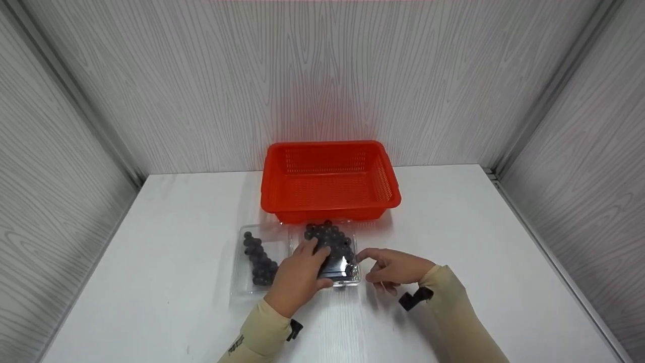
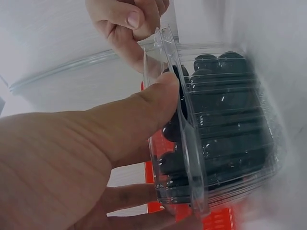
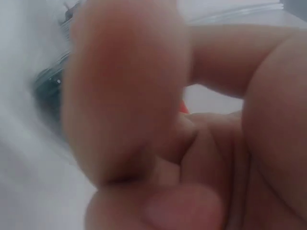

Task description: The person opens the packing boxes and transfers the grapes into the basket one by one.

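In the head view, a clear plastic box (image 1: 344, 241) holds dark round fruit that look like grapes. My left hand (image 1: 301, 275) lies over its top with spread fingers. In the left wrist view, the left thumb (image 2: 158, 98) presses against the rim of the plastic box (image 2: 230, 124), and the other fingers extend across its top. At the box's right edge, my right hand (image 1: 395, 267) reaches over with the index finger touching or almost touching the rim, its other fingers loosely bent. These fingers (image 3: 129, 86) fill most of the right wrist view, hiding much of the box.
Just left of the box, a second clear plastic tray or box half (image 1: 239, 275) holds a dark bunch (image 1: 260, 259); whether the two are joined cannot be told. Behind stands a red plastic basket (image 1: 330, 205). White table (image 1: 166, 282) and grey wood-grain panels (image 1: 201, 85) surround them.
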The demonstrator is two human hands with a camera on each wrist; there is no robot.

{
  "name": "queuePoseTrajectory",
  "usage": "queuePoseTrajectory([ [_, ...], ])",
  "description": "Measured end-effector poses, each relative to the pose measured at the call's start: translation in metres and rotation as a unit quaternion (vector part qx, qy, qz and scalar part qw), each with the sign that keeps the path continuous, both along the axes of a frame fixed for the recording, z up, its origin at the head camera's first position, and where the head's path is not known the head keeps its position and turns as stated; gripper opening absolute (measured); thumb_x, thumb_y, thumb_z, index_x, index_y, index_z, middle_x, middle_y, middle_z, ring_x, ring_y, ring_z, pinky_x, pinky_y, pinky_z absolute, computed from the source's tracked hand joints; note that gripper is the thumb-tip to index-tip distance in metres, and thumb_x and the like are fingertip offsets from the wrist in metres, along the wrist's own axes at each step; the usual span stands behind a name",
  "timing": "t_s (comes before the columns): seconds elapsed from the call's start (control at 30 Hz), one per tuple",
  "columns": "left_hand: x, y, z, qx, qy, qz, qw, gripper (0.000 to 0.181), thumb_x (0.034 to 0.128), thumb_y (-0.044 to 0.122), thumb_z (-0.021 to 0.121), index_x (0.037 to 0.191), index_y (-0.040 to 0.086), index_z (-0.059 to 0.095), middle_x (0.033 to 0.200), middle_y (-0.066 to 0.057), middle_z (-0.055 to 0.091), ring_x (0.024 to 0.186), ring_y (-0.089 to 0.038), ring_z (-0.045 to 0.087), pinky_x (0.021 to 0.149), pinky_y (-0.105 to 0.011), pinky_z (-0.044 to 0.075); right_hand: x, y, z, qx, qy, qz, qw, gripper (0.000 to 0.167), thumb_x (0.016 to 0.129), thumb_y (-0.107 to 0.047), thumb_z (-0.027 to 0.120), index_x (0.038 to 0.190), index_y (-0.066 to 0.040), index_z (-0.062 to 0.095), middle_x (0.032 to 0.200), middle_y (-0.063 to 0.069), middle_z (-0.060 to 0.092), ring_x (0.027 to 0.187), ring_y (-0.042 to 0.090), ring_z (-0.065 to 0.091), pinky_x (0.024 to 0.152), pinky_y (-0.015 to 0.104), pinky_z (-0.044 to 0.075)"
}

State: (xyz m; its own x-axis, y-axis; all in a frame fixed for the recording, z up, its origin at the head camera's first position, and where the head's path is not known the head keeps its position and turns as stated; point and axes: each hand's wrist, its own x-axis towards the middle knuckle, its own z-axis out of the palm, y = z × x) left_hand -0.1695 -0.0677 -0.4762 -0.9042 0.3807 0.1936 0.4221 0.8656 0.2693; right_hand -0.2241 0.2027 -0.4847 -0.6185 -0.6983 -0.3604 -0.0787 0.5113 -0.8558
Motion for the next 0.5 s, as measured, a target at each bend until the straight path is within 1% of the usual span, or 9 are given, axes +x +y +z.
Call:
queuePoseTrajectory([
  [0.1, 0.000, 0.000, 0.000, 0.002, 0.010, 0.001, 0.9999, 0.072, 0.0798, 0.042, 0.088, 0.140, 0.011, 0.065, 0.147, -0.023, 0.056, 0.132, -0.044, 0.056, 0.096, -0.055, 0.056, 0.002, -0.008, -0.004, 0.018, 0.019, -0.002, 0.9996, 0.033, 0.102, -0.014, 0.057, 0.131, -0.024, 0.044, 0.067, 0.003, 0.060, 0.051, 0.015, 0.054, 0.055, 0.031, 0.050],
  [0.2, 0.001, 0.000, 0.000, 0.002, 0.010, 0.000, 0.9999, 0.072, 0.0803, 0.043, 0.088, 0.140, 0.011, 0.065, 0.147, -0.023, 0.056, 0.132, -0.043, 0.056, 0.096, -0.055, 0.056, 0.002, -0.013, -0.008, 0.032, 0.029, 0.000, 0.9990, 0.032, 0.102, -0.013, 0.054, 0.127, -0.023, 0.037, 0.066, 0.003, 0.057, 0.052, 0.015, 0.053, 0.058, 0.033, 0.047],
  [0.3, 0.001, -0.001, 0.001, 0.002, 0.010, -0.002, 0.9999, 0.071, 0.0812, 0.043, 0.087, 0.141, 0.011, 0.064, 0.147, -0.023, 0.055, 0.133, -0.044, 0.056, 0.096, -0.055, 0.056, 0.004, -0.014, -0.009, 0.041, 0.028, -0.001, 0.9988, 0.033, 0.102, -0.014, 0.053, 0.128, -0.025, 0.035, 0.065, 0.004, 0.056, 0.054, 0.018, 0.052, 0.060, 0.033, 0.045],
  [0.37, 0.001, -0.001, 0.001, 0.000, 0.012, -0.004, 0.9999, 0.071, 0.0815, 0.043, 0.087, 0.140, 0.010, 0.065, 0.147, -0.024, 0.056, 0.133, -0.045, 0.056, 0.095, -0.055, 0.056, 0.005, -0.014, -0.009, 0.045, 0.029, 0.001, 0.9986, 0.034, 0.102, -0.016, 0.053, 0.129, -0.026, 0.034, 0.064, 0.002, 0.056, 0.055, 0.018, 0.051, 0.061, 0.032, 0.043],
  [0.5, 0.002, -0.001, 0.000, 0.002, 0.017, -0.006, 0.9998, 0.069, 0.0820, 0.043, 0.087, 0.139, 0.009, 0.066, 0.146, -0.024, 0.057, 0.132, -0.045, 0.056, 0.093, -0.056, 0.057, 0.006, -0.016, -0.009, 0.045, 0.030, 0.000, 0.9985, 0.034, 0.102, -0.018, 0.055, 0.129, -0.024, 0.034, 0.065, 0.002, 0.055, 0.056, 0.017, 0.050, 0.061, 0.031, 0.043],
])
